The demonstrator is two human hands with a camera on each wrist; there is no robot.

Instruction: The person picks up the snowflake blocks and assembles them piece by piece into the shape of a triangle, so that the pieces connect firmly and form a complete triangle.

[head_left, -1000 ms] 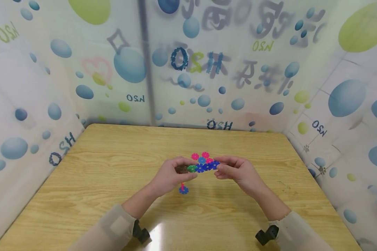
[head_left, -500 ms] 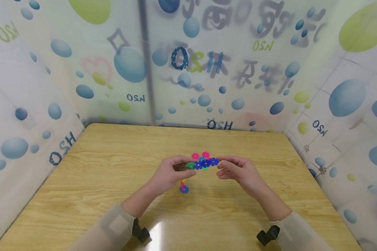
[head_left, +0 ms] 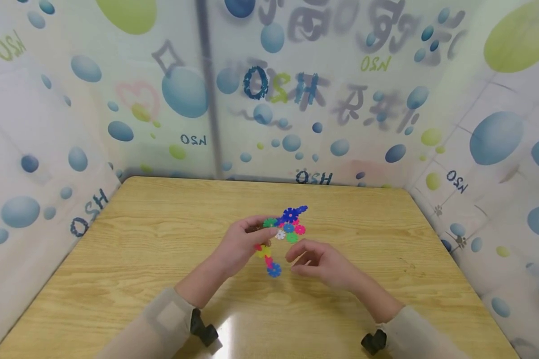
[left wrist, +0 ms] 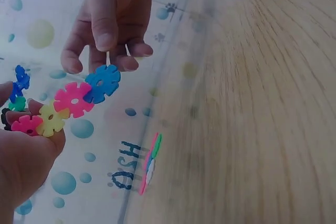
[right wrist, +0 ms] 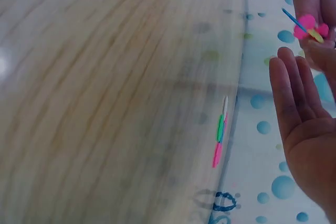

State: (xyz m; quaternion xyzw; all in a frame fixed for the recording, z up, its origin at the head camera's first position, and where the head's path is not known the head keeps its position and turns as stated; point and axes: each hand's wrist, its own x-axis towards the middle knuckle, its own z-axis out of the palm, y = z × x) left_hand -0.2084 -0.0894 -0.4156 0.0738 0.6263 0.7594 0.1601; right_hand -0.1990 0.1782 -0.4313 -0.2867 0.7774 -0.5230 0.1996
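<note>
My left hand (head_left: 242, 247) pinches a chain of interlocking snowflake discs. Dark blue discs (head_left: 290, 215) and a green disc (head_left: 270, 223) stick out past its fingertips. From the palm side hang a pink disc (left wrist: 73, 100), a yellow disc (left wrist: 51, 119) and a light blue end disc (left wrist: 102, 83); the fingers hide the chain's middle. My right hand (head_left: 323, 262) holds nothing, its fingers loosely extended close to that end disc. A flat cluster of joined discs, with a green disc (head_left: 292, 238) and a white disc (head_left: 280, 234), lies on the table behind the chain.
The wooden table (head_left: 170, 214) runs back to a patterned curtain (head_left: 260, 139), with more curtain on both sides. Small black cameras (head_left: 203, 329) are strapped at both wrists.
My right hand has let go of the dark blue end and dropped nearer the front. The left hand has turned the chain, so the dark blue end points away and the light blue end swings right.
</note>
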